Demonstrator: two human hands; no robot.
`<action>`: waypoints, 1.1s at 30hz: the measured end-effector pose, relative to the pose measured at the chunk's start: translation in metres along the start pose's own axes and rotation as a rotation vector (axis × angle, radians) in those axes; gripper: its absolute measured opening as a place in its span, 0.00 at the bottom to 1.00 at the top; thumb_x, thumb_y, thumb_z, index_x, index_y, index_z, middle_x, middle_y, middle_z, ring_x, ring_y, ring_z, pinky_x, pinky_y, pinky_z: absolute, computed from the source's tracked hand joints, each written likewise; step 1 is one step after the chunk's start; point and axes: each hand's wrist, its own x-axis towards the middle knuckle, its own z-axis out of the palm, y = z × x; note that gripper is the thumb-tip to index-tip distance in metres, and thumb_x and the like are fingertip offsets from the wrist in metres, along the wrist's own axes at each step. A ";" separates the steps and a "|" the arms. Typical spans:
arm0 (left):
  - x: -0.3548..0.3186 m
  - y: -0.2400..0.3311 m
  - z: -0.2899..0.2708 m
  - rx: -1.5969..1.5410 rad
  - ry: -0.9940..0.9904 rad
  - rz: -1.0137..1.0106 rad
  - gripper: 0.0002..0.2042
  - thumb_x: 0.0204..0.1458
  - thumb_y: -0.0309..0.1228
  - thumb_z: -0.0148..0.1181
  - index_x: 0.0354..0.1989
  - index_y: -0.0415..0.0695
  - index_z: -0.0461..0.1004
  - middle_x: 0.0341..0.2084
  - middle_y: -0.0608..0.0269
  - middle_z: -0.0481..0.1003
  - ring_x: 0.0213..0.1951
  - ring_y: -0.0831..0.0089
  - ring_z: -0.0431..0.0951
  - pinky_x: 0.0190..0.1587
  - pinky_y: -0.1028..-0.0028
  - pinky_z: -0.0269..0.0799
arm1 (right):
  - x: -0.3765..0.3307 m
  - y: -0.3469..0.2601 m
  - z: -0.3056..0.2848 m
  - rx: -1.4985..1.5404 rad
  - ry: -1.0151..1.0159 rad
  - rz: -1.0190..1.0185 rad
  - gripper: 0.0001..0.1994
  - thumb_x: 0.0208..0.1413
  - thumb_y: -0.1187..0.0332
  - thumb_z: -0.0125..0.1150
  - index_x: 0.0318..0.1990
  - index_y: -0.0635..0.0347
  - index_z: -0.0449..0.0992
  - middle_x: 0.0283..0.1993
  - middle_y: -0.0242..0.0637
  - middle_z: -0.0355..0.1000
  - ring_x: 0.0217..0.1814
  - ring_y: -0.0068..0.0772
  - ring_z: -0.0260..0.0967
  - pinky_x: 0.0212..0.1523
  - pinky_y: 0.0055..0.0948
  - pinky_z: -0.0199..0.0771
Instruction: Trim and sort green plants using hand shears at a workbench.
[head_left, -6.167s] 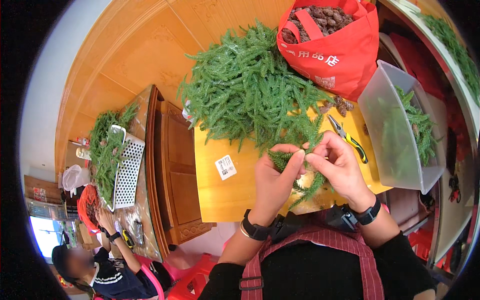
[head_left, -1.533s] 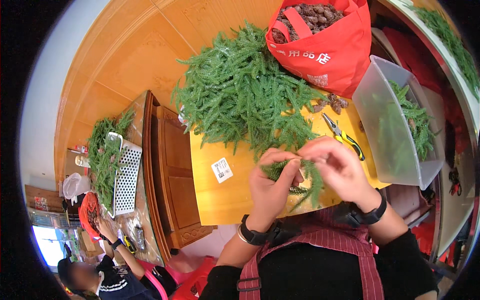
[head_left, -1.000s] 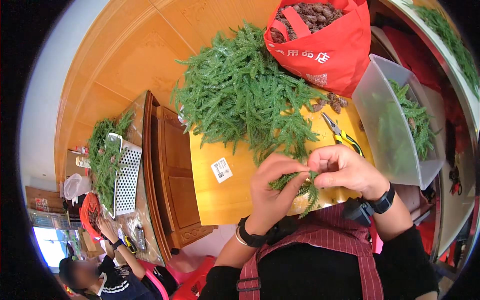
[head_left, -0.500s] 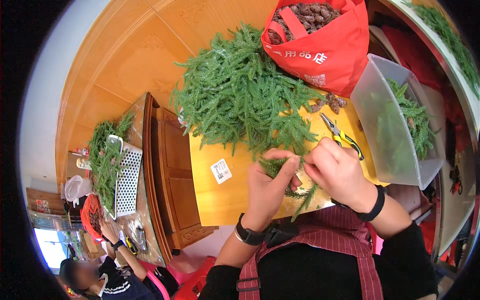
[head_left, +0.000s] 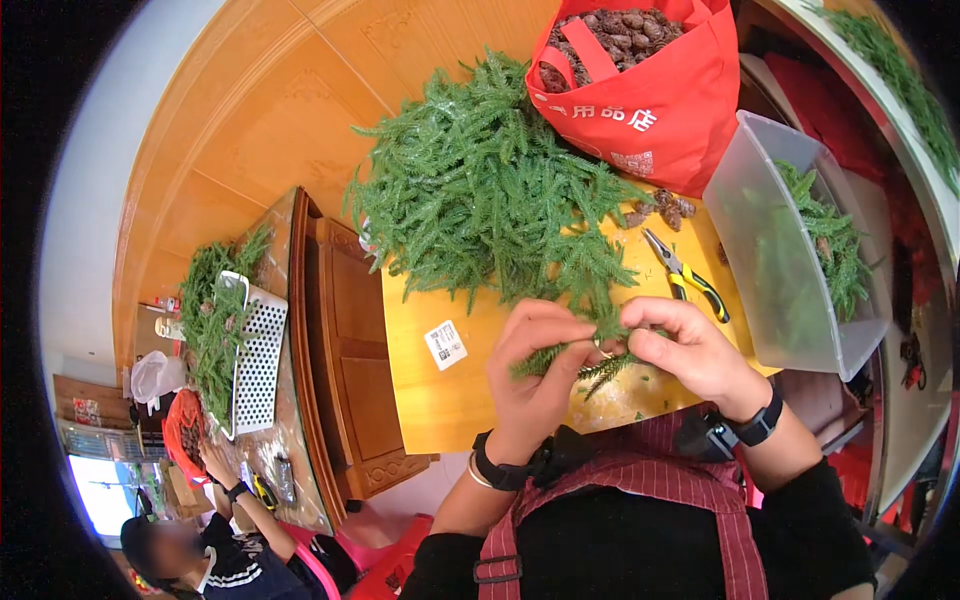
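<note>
Both hands sit slightly further apart than half a second ago; left hand (head_left: 535, 375) and right hand (head_left: 690, 350) fingers clamped on green sprig (head_left: 575, 360) near tabletop (head_left: 440, 400) front edge. Bundling step; next needs another sprig from pile (head_left: 490, 200). Pliers (head_left: 685, 275) beyond.

White square label (head_left: 446, 344) on yellow board (head_left: 440, 400), red printed bag (head_left: 650, 95) behind

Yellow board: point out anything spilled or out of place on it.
A few brown pine cones lie loose on the yellow board beside the red bag, outside it. Small green bits are scattered near the right hand.
</note>
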 end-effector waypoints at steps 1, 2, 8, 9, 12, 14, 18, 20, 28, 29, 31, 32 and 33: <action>0.001 0.000 -0.003 0.001 -0.001 0.002 0.03 0.49 0.22 0.54 0.31 0.38 0.69 0.30 0.59 0.65 0.25 0.75 0.70 0.28 0.78 0.70 | -0.001 0.001 0.000 0.000 0.000 -0.002 0.10 0.55 0.65 0.54 0.38 0.61 0.68 0.35 0.25 0.66 0.36 0.13 0.60 0.37 0.16 0.62; 0.002 -0.001 -0.005 0.085 -0.040 0.092 0.03 0.49 0.23 0.55 0.31 0.39 0.70 0.29 0.59 0.66 0.26 0.75 0.70 0.27 0.78 0.69 | -0.004 0.001 0.000 0.001 0.031 -0.015 0.09 0.55 0.66 0.54 0.38 0.63 0.70 0.35 0.26 0.67 0.37 0.14 0.61 0.39 0.18 0.62; 0.003 -0.001 -0.009 0.174 -0.097 0.269 0.04 0.47 0.26 0.59 0.30 0.40 0.72 0.27 0.59 0.68 0.27 0.72 0.71 0.27 0.77 0.68 | -0.007 0.002 0.003 0.097 0.058 0.006 0.08 0.53 0.69 0.56 0.37 0.65 0.73 0.35 0.27 0.70 0.38 0.14 0.63 0.40 0.17 0.64; 0.004 0.000 -0.009 0.185 -0.092 0.274 0.04 0.47 0.27 0.59 0.29 0.40 0.72 0.27 0.59 0.69 0.27 0.72 0.71 0.28 0.77 0.68 | -0.009 0.002 0.004 0.193 0.062 0.055 0.08 0.53 0.70 0.57 0.37 0.64 0.73 0.35 0.27 0.70 0.37 0.14 0.63 0.39 0.17 0.64; 0.004 0.009 -0.006 0.190 -0.082 0.244 0.11 0.36 0.18 0.63 0.30 0.41 0.75 0.28 0.59 0.72 0.30 0.68 0.71 0.32 0.75 0.67 | -0.009 0.002 0.006 0.246 0.089 0.050 0.08 0.52 0.70 0.57 0.38 0.64 0.73 0.35 0.27 0.70 0.36 0.13 0.63 0.38 0.16 0.64; 0.004 0.012 -0.006 0.214 -0.091 0.255 0.11 0.35 0.18 0.64 0.30 0.41 0.75 0.27 0.59 0.72 0.30 0.68 0.72 0.32 0.75 0.67 | -0.009 0.005 0.006 0.301 0.082 0.059 0.08 0.52 0.71 0.57 0.38 0.64 0.73 0.34 0.26 0.70 0.36 0.13 0.64 0.38 0.16 0.64; 0.004 0.013 -0.005 0.275 -0.088 0.274 0.09 0.35 0.20 0.65 0.26 0.41 0.73 0.24 0.59 0.73 0.28 0.69 0.72 0.32 0.75 0.66 | -0.009 0.002 0.005 0.335 0.072 0.102 0.08 0.51 0.73 0.56 0.39 0.66 0.72 0.40 0.34 0.71 0.41 0.21 0.66 0.45 0.21 0.65; 0.004 0.016 -0.005 0.286 -0.100 0.261 0.09 0.35 0.19 0.65 0.26 0.41 0.73 0.24 0.59 0.73 0.28 0.69 0.72 0.32 0.75 0.66 | -0.008 0.001 0.005 0.249 0.078 0.120 0.08 0.51 0.72 0.56 0.38 0.65 0.72 0.38 0.32 0.70 0.40 0.19 0.65 0.43 0.20 0.64; 0.000 0.014 -0.002 0.300 -0.063 0.237 0.08 0.36 0.17 0.63 0.25 0.40 0.72 0.24 0.58 0.72 0.27 0.71 0.72 0.30 0.77 0.67 | -0.005 -0.008 0.017 -0.097 0.190 -0.060 0.05 0.51 0.71 0.57 0.32 0.62 0.70 0.31 0.27 0.64 0.34 0.16 0.58 0.36 0.17 0.59; -0.003 0.013 0.000 0.235 -0.038 0.151 0.07 0.38 0.16 0.61 0.26 0.39 0.72 0.25 0.59 0.72 0.27 0.71 0.72 0.30 0.77 0.67 | -0.004 -0.005 0.014 -0.156 0.185 -0.162 0.05 0.50 0.71 0.58 0.32 0.63 0.70 0.31 0.28 0.64 0.34 0.17 0.58 0.36 0.17 0.58; -0.003 0.013 0.005 0.169 -0.014 0.064 0.07 0.39 0.15 0.60 0.27 0.38 0.72 0.25 0.59 0.72 0.27 0.71 0.72 0.30 0.77 0.68 | -0.002 0.001 0.010 -0.215 0.182 -0.264 0.06 0.50 0.71 0.58 0.31 0.63 0.70 0.31 0.29 0.63 0.33 0.19 0.58 0.36 0.18 0.58; -0.003 0.016 0.008 -0.015 0.016 -0.094 0.05 0.42 0.16 0.58 0.28 0.37 0.71 0.26 0.59 0.70 0.26 0.74 0.72 0.28 0.78 0.68 | 0.000 0.004 0.008 -0.280 0.181 -0.327 0.06 0.49 0.71 0.58 0.32 0.64 0.70 0.31 0.30 0.63 0.33 0.20 0.58 0.36 0.18 0.58; -0.003 0.017 0.011 -0.200 0.045 -0.253 0.03 0.45 0.17 0.56 0.28 0.36 0.69 0.26 0.60 0.69 0.25 0.76 0.71 0.27 0.80 0.67 | 0.000 0.005 0.006 -0.345 0.180 -0.391 0.07 0.48 0.71 0.58 0.33 0.64 0.70 0.31 0.31 0.64 0.32 0.22 0.58 0.35 0.19 0.58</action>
